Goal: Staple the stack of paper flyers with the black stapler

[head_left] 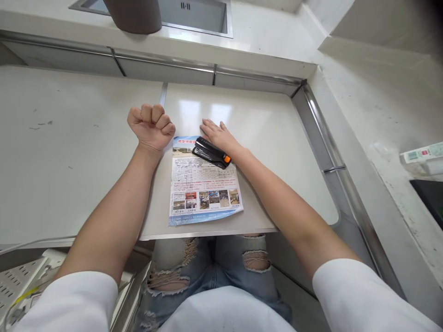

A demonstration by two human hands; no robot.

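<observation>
Your left hand (151, 127) is fisted; your right hand (218, 134) lies flat on the glossy table (277, 129) by a stapler (210, 152). Beyond sits a sink (229, 20).

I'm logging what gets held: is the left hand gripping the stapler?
No, the left hand is curled into a fist apart from the stapler, which lies on the printed sheet.

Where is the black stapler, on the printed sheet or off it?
On it: the stapler lies over the upper part of the sheet, hiding some print.
</observation>
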